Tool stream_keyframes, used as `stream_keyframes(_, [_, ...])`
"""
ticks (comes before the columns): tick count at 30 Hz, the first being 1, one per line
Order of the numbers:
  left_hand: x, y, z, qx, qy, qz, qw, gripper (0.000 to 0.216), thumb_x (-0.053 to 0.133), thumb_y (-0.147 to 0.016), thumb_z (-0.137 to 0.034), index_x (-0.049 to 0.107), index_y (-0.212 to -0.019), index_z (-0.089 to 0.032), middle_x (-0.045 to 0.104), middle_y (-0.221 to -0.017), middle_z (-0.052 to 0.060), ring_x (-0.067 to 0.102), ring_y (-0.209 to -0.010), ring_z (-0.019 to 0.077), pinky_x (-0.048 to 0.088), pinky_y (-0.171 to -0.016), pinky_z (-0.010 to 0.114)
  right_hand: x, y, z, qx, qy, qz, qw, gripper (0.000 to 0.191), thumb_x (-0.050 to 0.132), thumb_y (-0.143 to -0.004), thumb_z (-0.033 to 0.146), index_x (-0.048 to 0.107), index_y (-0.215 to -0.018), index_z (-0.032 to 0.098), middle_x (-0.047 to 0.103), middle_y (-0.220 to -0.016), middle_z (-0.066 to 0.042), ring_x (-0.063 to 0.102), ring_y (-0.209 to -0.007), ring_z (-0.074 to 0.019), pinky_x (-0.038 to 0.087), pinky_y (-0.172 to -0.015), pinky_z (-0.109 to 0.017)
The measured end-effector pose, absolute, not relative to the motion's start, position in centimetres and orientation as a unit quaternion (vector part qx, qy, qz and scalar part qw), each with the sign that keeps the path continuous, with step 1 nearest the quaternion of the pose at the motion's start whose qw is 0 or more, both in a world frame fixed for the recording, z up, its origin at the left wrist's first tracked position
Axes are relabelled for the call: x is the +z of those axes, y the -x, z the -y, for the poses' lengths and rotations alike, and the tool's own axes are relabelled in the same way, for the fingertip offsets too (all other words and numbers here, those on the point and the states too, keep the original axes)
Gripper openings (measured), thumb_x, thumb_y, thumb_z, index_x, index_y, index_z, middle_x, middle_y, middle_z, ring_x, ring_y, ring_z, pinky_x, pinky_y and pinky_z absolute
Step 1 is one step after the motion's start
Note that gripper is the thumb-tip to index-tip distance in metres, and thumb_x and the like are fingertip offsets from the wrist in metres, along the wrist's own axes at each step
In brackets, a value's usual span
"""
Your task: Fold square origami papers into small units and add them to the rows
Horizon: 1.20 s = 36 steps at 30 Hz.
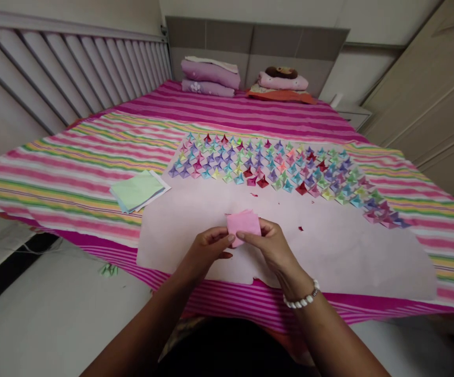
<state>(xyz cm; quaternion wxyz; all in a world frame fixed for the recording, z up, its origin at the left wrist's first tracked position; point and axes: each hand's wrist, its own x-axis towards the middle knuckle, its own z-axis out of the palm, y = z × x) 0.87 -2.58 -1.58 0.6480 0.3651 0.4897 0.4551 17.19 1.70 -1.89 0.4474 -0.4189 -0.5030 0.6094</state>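
Observation:
A small pink square of paper [243, 222] is pinched between both my hands above a large pale pink sheet [329, 246] spread on the bed. My left hand [207, 250] grips its lower left edge with thumb and fingers closed. My right hand [272, 243], with a white bead bracelet on the wrist, holds the lower right edge. Beyond the paper lie several rows of small folded paper shapes [274, 167] in purple, blue, green, pink and red.
A stack of pale green and blue paper squares [138, 190] lies to the left on the striped bedspread [65, 167]. Pillows [210, 76] and a folded blanket [284, 86] sit at the headboard. A slatted rail runs along the left; a wardrobe stands right.

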Motion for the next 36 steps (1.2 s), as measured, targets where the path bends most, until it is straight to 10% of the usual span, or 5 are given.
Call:
stream_keyframes(25, [-1.4, -0.7, 2.8, 0.484, -0.405, -0.502, 0.592, 0.024, 0.081, -0.062, -0.034, 0.066, -0.067, -0.015, 0.067, -0.064, 0.000, 0.061, -0.064, 0.0135, 0.047, -0.065, 0.027, -0.8, -16.9, -0.8, 0.530, 0.411, 0.588, 0.452, 0.025, 0.080, -0.065, 0.041, 0.068, -0.068, 0.019, 0.060, -0.063, 0.001, 0.053, -0.060, -0.0150, 0.044, -0.058, -0.029])
stream_keyframes(36, [-2.1, -0.7, 3.2, 0.535, -0.438, -0.495, 0.526, 0.016, 0.079, -0.065, -0.031, 0.072, -0.072, -0.018, 0.071, -0.070, 0.001, 0.064, -0.072, 0.0173, 0.050, -0.069, 0.029, -0.5, -18.2, -0.4, 0.473, 0.335, 0.634, 0.512, 0.024, 0.081, -0.069, 0.028, 0.070, -0.091, 0.026, 0.062, -0.109, -0.006, 0.058, -0.100, -0.0213, 0.046, -0.086, -0.036])
